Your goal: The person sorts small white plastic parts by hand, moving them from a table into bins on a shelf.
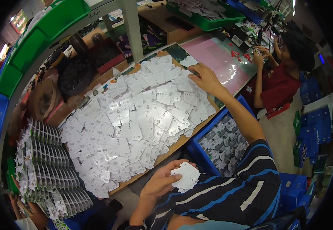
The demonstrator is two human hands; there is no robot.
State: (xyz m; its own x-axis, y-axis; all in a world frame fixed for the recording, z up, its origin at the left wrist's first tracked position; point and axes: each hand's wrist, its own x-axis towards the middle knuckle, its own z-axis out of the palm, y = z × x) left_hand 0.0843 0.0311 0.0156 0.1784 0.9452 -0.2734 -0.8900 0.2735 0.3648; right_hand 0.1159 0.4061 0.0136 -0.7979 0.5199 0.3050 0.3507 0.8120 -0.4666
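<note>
My left hand (162, 181) is closed on a small stack of white plastic plates (186, 177), held low in front of my body. The top plate is flat, with small holes and notched edges. A broad heap of similar white plates (130, 126) covers the worktable. At the heap's far right edge is my right hand (207, 78), its thumb and forefinger apart and bent down over the plates. A white plate (188, 61) lies just beyond its fingertips. Whether those fingertips touch a plate is hard to make out.
Between table and lap stands a blue crate (197, 147) of grey-white parts. Stacked strips of parts (45, 165) rise at left. Dark bowls (74, 76) and a green bin (47, 30) line the far left. A co-worker (277, 73) in red sits at right.
</note>
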